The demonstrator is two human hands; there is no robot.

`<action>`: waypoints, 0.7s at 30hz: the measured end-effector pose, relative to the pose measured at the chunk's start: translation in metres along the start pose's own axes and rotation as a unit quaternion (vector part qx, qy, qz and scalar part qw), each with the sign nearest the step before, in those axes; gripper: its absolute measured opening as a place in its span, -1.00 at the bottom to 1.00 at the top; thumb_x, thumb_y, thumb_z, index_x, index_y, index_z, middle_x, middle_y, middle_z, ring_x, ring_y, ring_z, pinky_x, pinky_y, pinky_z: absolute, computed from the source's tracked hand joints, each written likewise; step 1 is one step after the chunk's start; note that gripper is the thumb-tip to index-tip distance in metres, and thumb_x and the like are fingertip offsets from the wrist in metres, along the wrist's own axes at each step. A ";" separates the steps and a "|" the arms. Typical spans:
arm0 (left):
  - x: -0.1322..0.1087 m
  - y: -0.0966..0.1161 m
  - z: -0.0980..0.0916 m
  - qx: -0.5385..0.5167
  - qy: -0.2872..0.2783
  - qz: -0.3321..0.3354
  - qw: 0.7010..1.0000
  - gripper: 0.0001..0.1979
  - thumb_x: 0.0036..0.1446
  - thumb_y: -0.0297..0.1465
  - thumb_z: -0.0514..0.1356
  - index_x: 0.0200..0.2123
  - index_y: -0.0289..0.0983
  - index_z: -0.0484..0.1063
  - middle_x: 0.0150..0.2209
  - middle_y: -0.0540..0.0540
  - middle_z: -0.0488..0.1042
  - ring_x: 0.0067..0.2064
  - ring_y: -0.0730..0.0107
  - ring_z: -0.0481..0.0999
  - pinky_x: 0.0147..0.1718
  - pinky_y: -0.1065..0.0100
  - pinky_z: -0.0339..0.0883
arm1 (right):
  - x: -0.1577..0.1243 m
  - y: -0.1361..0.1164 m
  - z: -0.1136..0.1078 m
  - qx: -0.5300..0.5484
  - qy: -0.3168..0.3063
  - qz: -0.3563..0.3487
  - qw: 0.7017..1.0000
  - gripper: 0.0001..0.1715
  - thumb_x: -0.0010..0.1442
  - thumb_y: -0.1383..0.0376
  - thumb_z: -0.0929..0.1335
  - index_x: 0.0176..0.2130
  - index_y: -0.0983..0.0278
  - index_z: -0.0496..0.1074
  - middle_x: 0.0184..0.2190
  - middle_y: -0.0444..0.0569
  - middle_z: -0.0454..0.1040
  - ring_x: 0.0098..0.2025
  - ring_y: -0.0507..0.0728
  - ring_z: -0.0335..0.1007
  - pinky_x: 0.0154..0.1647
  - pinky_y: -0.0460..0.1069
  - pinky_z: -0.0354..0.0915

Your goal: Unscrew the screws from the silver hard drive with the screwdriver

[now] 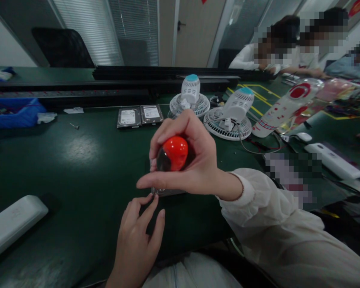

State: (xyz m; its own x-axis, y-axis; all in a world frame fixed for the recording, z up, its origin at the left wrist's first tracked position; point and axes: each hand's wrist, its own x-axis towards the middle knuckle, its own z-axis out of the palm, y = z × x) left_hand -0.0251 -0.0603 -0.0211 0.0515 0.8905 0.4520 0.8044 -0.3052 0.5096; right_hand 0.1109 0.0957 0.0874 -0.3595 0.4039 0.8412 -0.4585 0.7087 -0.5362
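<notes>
Green bench mat (78, 168), long and dark, ran under office blinds and a closed door; noted from the head view only. Found right hand (195, 168) raised over the middle of the mat, fingers and thumb curled tight round a red-and-black knob (173, 154), red face turned toward the camera. Could not tell whether a shaft ran down from the knob: hidden by the palm. Spotted a grey metal casing (165, 192) flat on the mat directly beneath that hand, only its near edge showing. Logged left hand (138, 240) lower and nearer the body, loose and holding nothing, fingertips spread at the casing's near edge. Placed left hand closer to the casing, right hand above it and apart. Counted two hard drives (128, 117) side by side farther back, two small white fans (228, 120) face-down just right of them, a red-and-white bottle (283, 110) lying tilted beyond. Saw a white bar-shaped device (12, 224) at near left, a blue bin (12, 114) at far left, a computer mouse (304, 137) at right. Marked other people seated at the far right end, well apart.
</notes>
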 end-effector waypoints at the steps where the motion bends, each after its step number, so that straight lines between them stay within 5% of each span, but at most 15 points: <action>1: 0.000 0.000 0.000 0.001 0.000 0.001 1.000 -0.68 0.43 -0.33 0.14 0.12 -0.35 0.53 -0.06 -0.22 0.45 -0.02 0.12 0.51 -0.07 0.06 0.50 | 0.000 -0.001 0.002 -0.012 0.016 -0.004 1.000 -0.44 -0.05 0.25 0.65 -0.25 0.23 0.29 -0.34 -0.22 0.36 -0.34 -0.05 0.36 -0.35 -0.12 0.43; 5: 0.000 0.000 0.000 0.002 -0.004 0.000 1.000 -0.69 0.43 -0.34 0.14 0.10 -0.34 0.54 -0.05 -0.23 0.45 -0.03 0.12 0.52 -0.07 0.03 0.51 | -0.001 -0.014 0.007 0.044 -0.004 0.060 0.997 -0.57 0.15 0.17 0.52 -0.13 0.22 0.29 -0.14 -0.12 0.38 -0.26 -0.01 0.37 -0.19 -0.03 0.48; 7: 0.001 0.000 0.000 0.002 -0.003 -0.002 1.000 -0.69 0.43 -0.33 0.14 0.10 -0.34 0.53 -0.04 -0.23 0.44 -0.02 0.12 0.52 -0.08 0.03 0.52 | -0.001 -0.022 0.009 0.066 -0.007 0.172 0.983 -0.74 0.36 0.24 0.28 0.04 0.22 0.28 0.10 -0.02 0.40 -0.07 0.02 0.44 0.04 0.04 0.49; 9: 0.001 0.001 0.000 0.004 -0.001 0.000 1.000 -0.69 0.43 -0.34 0.14 0.10 -0.34 0.54 -0.04 -0.23 0.45 -0.02 0.12 0.53 -0.09 0.04 0.53 | 0.001 -0.025 0.009 0.129 -0.024 0.210 0.969 -0.63 0.42 0.22 0.19 0.15 0.23 0.30 0.23 0.01 0.41 0.15 0.05 0.44 0.26 0.06 0.41; 12: 0.001 0.001 0.000 0.006 0.001 0.001 1.000 -0.70 0.42 -0.35 0.14 0.09 -0.35 0.54 -0.05 -0.23 0.45 -0.02 0.12 0.53 -0.08 0.03 0.53 | 0.003 -0.019 0.008 0.189 -0.044 0.150 0.969 -0.54 0.36 0.09 0.32 0.16 0.23 0.36 0.18 -0.02 0.52 0.18 0.10 0.52 0.20 0.06 0.50; 15: -0.001 0.001 0.000 0.006 0.001 0.001 1.000 -0.70 0.42 -0.35 0.14 0.10 -0.34 0.53 -0.05 -0.23 0.45 -0.02 0.11 0.53 -0.06 0.01 0.52 | 0.002 -0.010 0.005 0.143 -0.027 0.118 0.982 -0.66 0.24 0.22 0.47 -0.02 0.30 0.47 -0.09 -0.03 0.65 -0.11 0.06 0.66 -0.07 -0.02 0.60; 18: -0.002 0.000 0.000 0.006 0.002 -0.002 1.000 -0.71 0.42 -0.36 0.14 0.09 -0.31 0.54 -0.05 -0.23 0.46 -0.01 0.10 0.53 -0.05 0.01 0.51 | -0.002 -0.009 0.003 0.079 0.015 0.064 0.995 -0.66 0.04 0.33 0.60 -0.24 0.32 0.47 -0.33 -0.13 0.59 -0.33 -0.01 0.58 -0.29 -0.11 0.54; 21: -0.001 0.000 0.001 0.006 0.001 -0.008 1.000 -0.73 0.41 -0.34 0.15 0.06 -0.27 0.55 -0.04 -0.23 0.47 0.00 0.08 0.53 -0.05 0.02 0.51 | -0.001 -0.019 0.006 0.079 0.033 0.086 0.993 -0.56 0.03 0.21 0.61 -0.35 0.25 0.32 -0.40 -0.24 0.44 -0.43 -0.08 0.42 -0.37 -0.15 0.45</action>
State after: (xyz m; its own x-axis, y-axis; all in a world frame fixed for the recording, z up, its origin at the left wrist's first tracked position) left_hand -0.0246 -0.0611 -0.0220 0.0363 0.8946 0.4453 0.8120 -0.2861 0.5087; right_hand 0.1150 0.0787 0.0963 -0.3910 0.5522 0.7363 -0.5181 0.5292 -0.6720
